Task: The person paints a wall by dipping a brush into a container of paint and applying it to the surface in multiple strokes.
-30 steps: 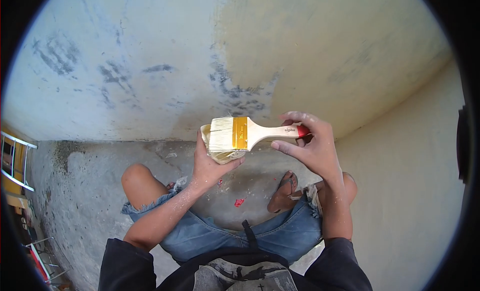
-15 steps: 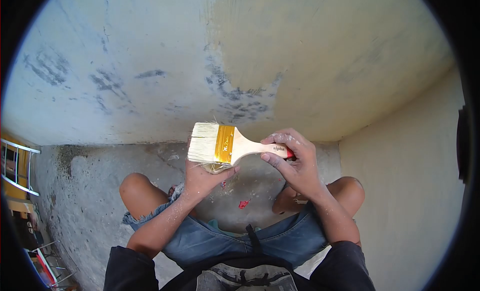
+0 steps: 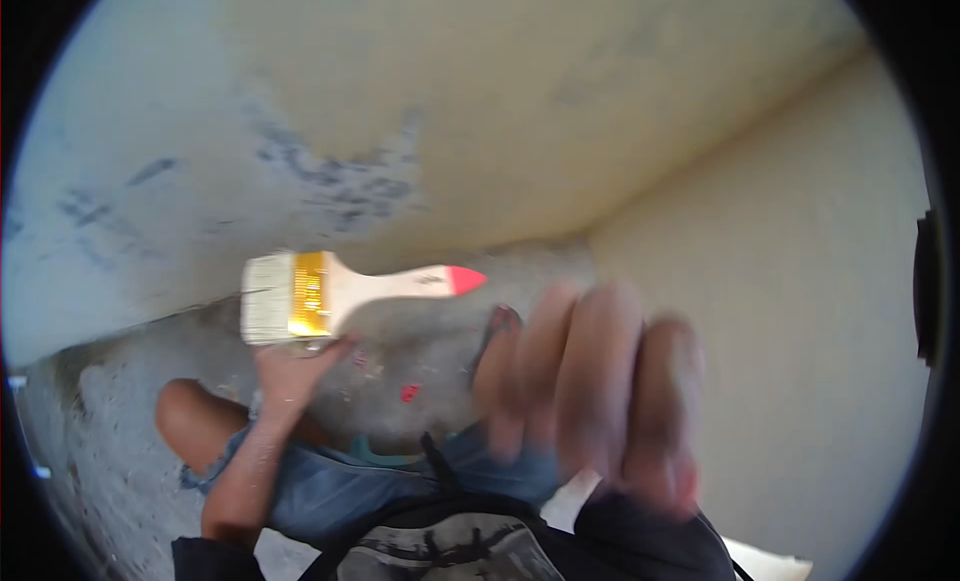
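A paintbrush with pale bristles, a gold ferrule and a red-tipped wooden handle lies level in front of me, bristles to the left. My left hand is below its bristle end, with the fingers mostly hidden behind the brush; it bears the brush. Close to the camera on the right, my right hand is blurred, its fingers curled down and away from the handle. Its palm is hidden, and nothing shows in it.
Ahead stands a wall with dark smudges and a paler patch, meeting a side wall at the right. Small red scraps lie on the grey floor between my legs.
My right hand has let go of the brush handle and risen close to the camera. The view has turned to the right, so the brush and my left hand appear farther left.
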A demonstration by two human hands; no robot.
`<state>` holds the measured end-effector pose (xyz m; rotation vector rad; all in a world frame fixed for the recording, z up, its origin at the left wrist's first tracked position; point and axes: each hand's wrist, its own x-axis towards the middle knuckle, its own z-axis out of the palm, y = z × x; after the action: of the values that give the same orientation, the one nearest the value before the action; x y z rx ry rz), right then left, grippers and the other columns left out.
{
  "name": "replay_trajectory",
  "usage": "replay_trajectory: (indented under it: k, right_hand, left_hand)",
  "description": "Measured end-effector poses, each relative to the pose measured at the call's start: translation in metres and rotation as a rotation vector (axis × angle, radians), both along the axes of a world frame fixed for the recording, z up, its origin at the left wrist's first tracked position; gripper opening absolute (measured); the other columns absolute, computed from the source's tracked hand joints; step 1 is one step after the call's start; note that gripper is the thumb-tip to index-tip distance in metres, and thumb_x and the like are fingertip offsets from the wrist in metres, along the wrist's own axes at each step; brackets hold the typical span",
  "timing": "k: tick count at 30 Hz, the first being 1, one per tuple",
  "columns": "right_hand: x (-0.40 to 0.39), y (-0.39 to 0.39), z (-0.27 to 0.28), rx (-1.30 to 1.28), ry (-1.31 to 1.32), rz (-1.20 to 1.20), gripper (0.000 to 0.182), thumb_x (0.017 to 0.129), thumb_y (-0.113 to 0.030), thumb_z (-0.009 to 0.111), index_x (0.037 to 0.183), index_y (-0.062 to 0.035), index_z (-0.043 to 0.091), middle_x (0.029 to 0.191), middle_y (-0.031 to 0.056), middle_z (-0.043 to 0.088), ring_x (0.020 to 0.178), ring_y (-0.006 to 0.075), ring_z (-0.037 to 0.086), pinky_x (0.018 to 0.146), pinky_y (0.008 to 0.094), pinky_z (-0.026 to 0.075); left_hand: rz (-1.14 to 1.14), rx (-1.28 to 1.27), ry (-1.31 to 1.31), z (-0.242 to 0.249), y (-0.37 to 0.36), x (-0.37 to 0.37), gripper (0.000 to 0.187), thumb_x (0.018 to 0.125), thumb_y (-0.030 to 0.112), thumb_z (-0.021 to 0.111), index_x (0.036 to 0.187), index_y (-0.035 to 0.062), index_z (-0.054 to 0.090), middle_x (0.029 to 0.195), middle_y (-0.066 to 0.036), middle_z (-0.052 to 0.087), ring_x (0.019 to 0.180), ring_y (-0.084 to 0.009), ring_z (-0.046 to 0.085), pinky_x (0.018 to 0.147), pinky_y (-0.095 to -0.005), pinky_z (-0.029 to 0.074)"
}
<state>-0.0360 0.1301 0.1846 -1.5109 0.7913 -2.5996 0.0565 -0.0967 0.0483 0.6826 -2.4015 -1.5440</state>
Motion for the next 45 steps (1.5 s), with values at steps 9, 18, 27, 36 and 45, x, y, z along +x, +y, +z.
replay_trajectory:
  k: [9,18,27,36,45]
  right_hand:
    - [0.046,-0.020,0.021,-0.346,-0.084,0.492,0.017,0.095,-0.017,0.064,0.093,0.0004,0.065,0.092,0.0142,0.063,0.085,0.0228,0.060,0.082,0.0395,0.048]
    - [0.085,-0.013,0.025,-0.314,-0.427,0.300,0.015,0.097,-0.008,0.060,0.086,0.0009,0.066,0.087,0.0158,0.064,0.073,0.0220,0.062,0.071,0.0337,0.051]
    - [-0.006,0.006,0.040,0.847,0.626,-0.700,0.025,0.091,-0.024,0.070,0.100,-0.0007,0.066,0.100,0.0182,0.068,0.097,0.0335,0.063,0.094,0.0473,0.048]
    - [-0.048,-0.010,-0.008,1.577,0.590,-0.565,0.045,0.096,-0.038,0.068,0.118,0.0009,0.064,0.101,0.0180,0.069,0.097,0.0359,0.065,0.091,0.0412,0.051]
    - [-0.031,0.002,-0.020,1.575,-0.001,-0.248,0.037,0.100,-0.031,0.067,0.103,0.0051,0.069,0.083,0.0076,0.065,0.077,0.0136,0.056,0.072,0.0305,0.047]
  left_hand:
    - [-0.019,0.102,0.106,-0.008,0.007,-0.002,0.060,0.071,0.006,0.091,0.124,-0.0031,0.064,0.115,-0.009,0.071,0.104,-0.0180,0.068,0.094,-0.0326,0.054]
    - [-0.060,0.082,0.112,-0.008,0.004,-0.003,0.059,0.073,0.005,0.090,0.124,-0.0031,0.063,0.116,-0.009,0.070,0.104,-0.0174,0.067,0.094,-0.0322,0.054]
    - [-0.108,-0.043,0.197,-0.014,0.005,-0.007,0.079,0.065,0.018,0.096,0.129,-0.0001,0.053,0.117,-0.014,0.068,0.109,-0.0248,0.067,0.100,-0.0389,0.051]
    - [-0.096,0.002,0.327,-0.001,0.011,-0.010,0.093,0.062,0.019,0.096,0.134,-0.0007,0.042,0.123,-0.015,0.066,0.114,-0.0250,0.067,0.100,-0.0386,0.052]
    - [-0.056,-0.019,0.297,-0.013,0.011,-0.010,0.086,0.063,0.018,0.095,0.131,0.0038,0.043,0.116,-0.017,0.068,0.114,-0.0305,0.069,0.095,-0.0413,0.054]
